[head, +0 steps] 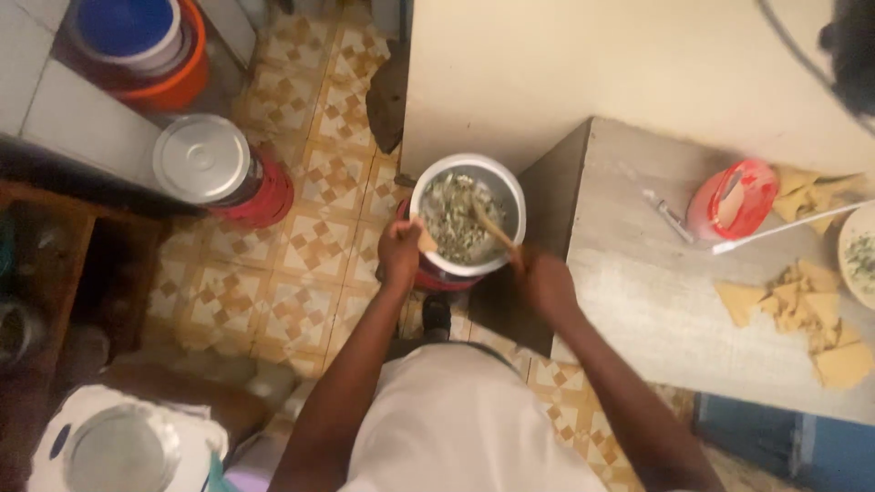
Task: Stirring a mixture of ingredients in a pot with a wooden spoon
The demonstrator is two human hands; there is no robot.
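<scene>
A white bowl (pixel 510 187) holding a chopped green and pale filling stands on a red container low beside the counter. My left hand (pixel 398 253) grips the bowl's left rim, with a small tan piece by its fingers. My right hand (pixel 543 278) is closed around a wooden spoon (pixel 489 225) whose tip is in the filling.
A grey counter (pixel 629 273) to the right carries tan pastry triangles (pixel 807 314), a red cup (pixel 734 199), a white stick and a plate's edge (pixel 857 255). A metal-lidded red pot (pixel 214 169), stacked buckets (pixel 137 46) and a white container (pixel 118 446) stand on the patterned tile floor.
</scene>
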